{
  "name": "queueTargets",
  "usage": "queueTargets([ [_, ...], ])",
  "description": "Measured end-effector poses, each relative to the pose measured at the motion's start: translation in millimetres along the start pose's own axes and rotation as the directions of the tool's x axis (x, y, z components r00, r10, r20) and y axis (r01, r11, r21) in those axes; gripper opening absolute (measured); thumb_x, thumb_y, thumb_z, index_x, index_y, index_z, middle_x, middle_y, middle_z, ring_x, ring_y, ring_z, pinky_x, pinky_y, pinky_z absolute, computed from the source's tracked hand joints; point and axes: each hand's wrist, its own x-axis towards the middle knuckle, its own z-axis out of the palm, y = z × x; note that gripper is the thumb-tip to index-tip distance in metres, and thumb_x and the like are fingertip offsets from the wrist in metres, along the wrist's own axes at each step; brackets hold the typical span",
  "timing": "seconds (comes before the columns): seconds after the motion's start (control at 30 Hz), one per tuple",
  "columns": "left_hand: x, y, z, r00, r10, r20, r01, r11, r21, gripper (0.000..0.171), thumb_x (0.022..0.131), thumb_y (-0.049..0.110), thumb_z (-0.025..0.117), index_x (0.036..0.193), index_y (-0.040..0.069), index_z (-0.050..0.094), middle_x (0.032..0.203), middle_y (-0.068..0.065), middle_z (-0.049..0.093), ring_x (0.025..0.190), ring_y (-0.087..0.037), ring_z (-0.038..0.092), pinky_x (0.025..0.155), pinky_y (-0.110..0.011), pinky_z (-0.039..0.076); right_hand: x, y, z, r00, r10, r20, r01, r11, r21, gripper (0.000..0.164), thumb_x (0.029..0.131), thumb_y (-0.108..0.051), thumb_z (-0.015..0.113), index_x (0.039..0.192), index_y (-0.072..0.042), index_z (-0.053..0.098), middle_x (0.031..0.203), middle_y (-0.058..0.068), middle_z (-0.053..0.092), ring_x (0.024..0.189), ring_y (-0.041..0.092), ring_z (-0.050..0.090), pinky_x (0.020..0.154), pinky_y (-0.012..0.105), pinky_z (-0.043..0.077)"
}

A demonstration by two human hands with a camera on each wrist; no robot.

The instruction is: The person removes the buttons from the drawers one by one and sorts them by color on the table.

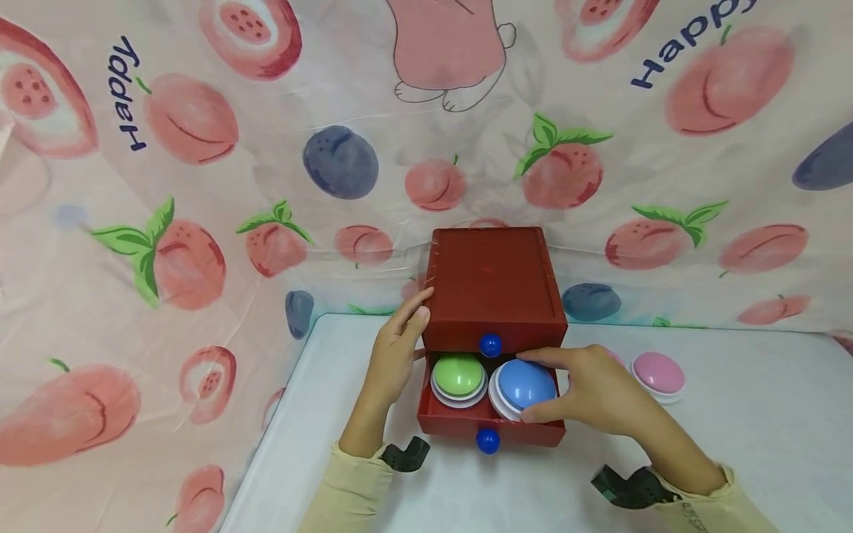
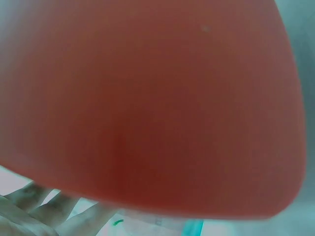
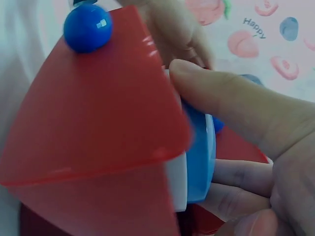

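A red two-drawer box [image 1: 489,285] stands at the wall, its lower drawer [image 1: 449,426] pulled out. Inside that drawer, a green dome push button [image 1: 459,375] with a white base sits at left. At right, a blue dome push button [image 1: 529,383] tilts slightly, overlapping the drawer front in the head view. My right hand [image 1: 600,389] grips this blue button between thumb and fingers; the right wrist view shows the thumb [image 3: 221,93] over its edge. My left hand [image 1: 393,359] rests along the box's left side, fingers extended. In the left wrist view, red plastic hides most of the scene.
Right of the box, a pink push button [image 1: 658,372] lies on the white table [image 1: 746,414], with another pink one partly behind my right hand. Blue round knobs [image 1: 489,441] stick out from both drawer fronts. A fruit-print cloth [image 1: 480,141] hangs behind.
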Motion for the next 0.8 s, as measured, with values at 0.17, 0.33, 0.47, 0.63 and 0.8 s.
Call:
queueTargets([
  [0.17, 0.3, 0.4, 0.8, 1.000, -0.005, 0.005, 0.005, 1.000, -0.005, 0.043, 0.105, 0.051, 0.050, 0.146, 0.041, 0.053, 0.154, 0.001, 0.049, 0.135, -0.030, 0.055, 0.092, -0.060, 0.057, -6, -2, -5, 0.999, 0.005, -0.049, -0.006, 1.000, -0.016, 0.081, 0.063, -0.066, 0.089, 0.132, -0.029, 0.069, 0.116, 0.005, 0.073, 0.095, 0.022, 0.061, 0.064, 0.032, 0.058],
  [0.33, -1.1, 0.1, 0.1, 1.000, -0.011, -0.005, 0.011, 1.000, 0.006, 0.042, 0.105, 0.050, 0.049, 0.146, 0.041, 0.053, 0.154, 0.000, 0.049, 0.136, -0.031, 0.054, 0.092, -0.061, 0.056, -13, -4, -9, 0.995, 0.005, -0.095, -0.004, 1.000, 0.001, 0.081, 0.064, -0.064, 0.089, 0.133, -0.028, 0.069, 0.083, -0.005, 0.064, 0.075, 0.016, 0.050, 0.053, 0.025, 0.044],
  [0.47, -1.7, -0.1, -0.4, 1.000, -0.011, -0.007, 0.011, 1.000, 0.007, 0.042, 0.105, 0.050, 0.049, 0.146, 0.041, 0.053, 0.154, 0.000, 0.049, 0.136, -0.031, 0.054, 0.092, -0.061, 0.056, -19, -3, -14, 0.991, 0.020, -0.135, -0.019, 1.000, 0.012, 0.082, 0.063, -0.067, 0.088, 0.133, -0.028, 0.069, 0.089, 0.001, 0.065, 0.083, 0.020, 0.055, 0.056, 0.028, 0.049],
  [0.63, -0.5, -0.4, 0.5, 1.000, -0.013, 0.002, 0.013, 1.000, 0.000, 0.042, 0.105, 0.051, 0.049, 0.146, 0.042, 0.053, 0.154, 0.001, 0.050, 0.135, -0.030, 0.055, 0.091, -0.059, 0.057, -27, 5, -20, 0.987, 0.058, -0.153, -0.050, 0.997, 0.059, 0.082, 0.066, -0.063, 0.089, 0.134, -0.024, 0.068, 0.125, 0.015, 0.069, 0.101, 0.029, 0.068, 0.067, 0.041, 0.063],
  [0.8, 0.2, 0.1, 0.2, 1.000, -0.012, -0.004, 0.012, 1.000, -0.001, 0.042, 0.105, 0.050, 0.049, 0.146, 0.040, 0.054, 0.154, 0.000, 0.049, 0.135, -0.030, 0.055, 0.091, -0.059, 0.057, -30, 16, -21, 0.985, 0.034, -0.169, -0.021, 0.997, 0.080, 0.078, 0.069, -0.059, 0.089, 0.135, -0.024, 0.067, 0.128, 0.014, 0.069, 0.103, 0.030, 0.070, 0.071, 0.042, 0.064],
])
